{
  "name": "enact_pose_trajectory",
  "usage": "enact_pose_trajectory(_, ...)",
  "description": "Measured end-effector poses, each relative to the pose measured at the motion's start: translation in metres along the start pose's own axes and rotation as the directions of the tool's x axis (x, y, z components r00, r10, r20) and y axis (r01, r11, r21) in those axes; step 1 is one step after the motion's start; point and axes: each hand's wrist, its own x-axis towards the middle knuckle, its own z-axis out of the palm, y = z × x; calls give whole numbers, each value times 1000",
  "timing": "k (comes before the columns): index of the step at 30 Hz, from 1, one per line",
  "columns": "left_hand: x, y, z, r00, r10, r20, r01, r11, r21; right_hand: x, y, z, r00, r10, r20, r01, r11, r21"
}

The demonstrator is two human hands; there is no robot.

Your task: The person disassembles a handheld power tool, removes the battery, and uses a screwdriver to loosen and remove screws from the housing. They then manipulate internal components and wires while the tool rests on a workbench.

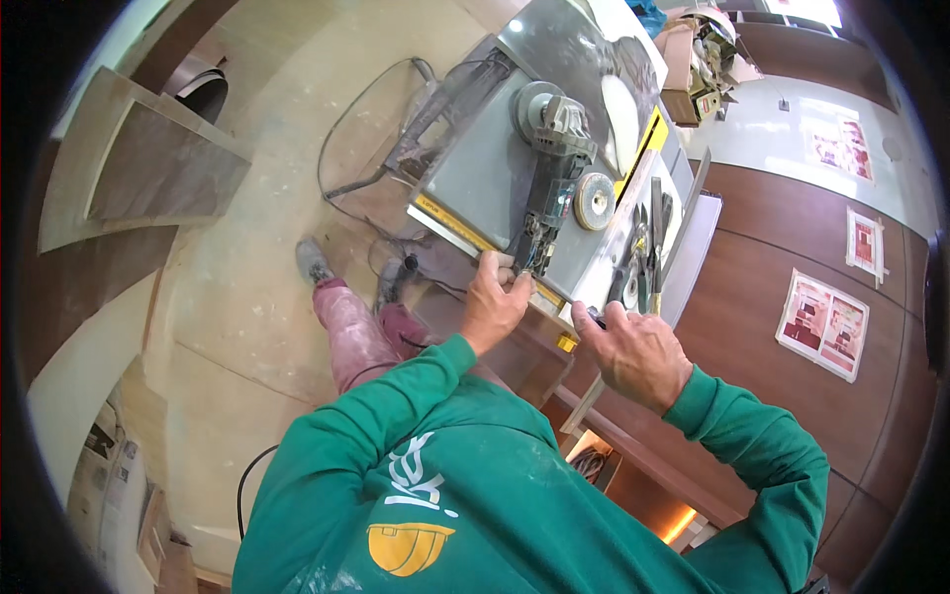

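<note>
An angle grinder point(556, 173) lies on a grey worktop point(475, 188), its disc end pointing away from me. At its near end the casing is off, and inner parts and wires show. My left hand point(495, 302) is closed at that near end, thumb and fingers gripping the grinder's tail. To the right, over the worktop's near corner, my right hand point(633, 351) is closed with a small dark object point(596, 317) between thumb and forefinger; its kind is hidden. A loose round grinding disc point(595, 201) leans beside the grinder.
Several hand tools point(641, 247) lie right of the grinder, beside a yellow-edged level or rule point(643, 153). A black cable point(327, 148) loops over the dusty floor at left. A full cardboard box point(683, 74) stands beyond. Printed sheets point(824, 325) hang on the brown wall panels.
</note>
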Motion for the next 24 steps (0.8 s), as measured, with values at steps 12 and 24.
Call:
enact_pose_trajectory(12, 3, -2, -1, 1000, -17, -21, 17, 1000, 14, 1, -11, 0, 973, 201, -114, -158, 939, 306)
enact_pose_trajectory(24, 5, -8, -3, 1000, -2, 18, 2, 1000, -14, 11, 8, 4, 873, 471, 123, -373, 484, 792)
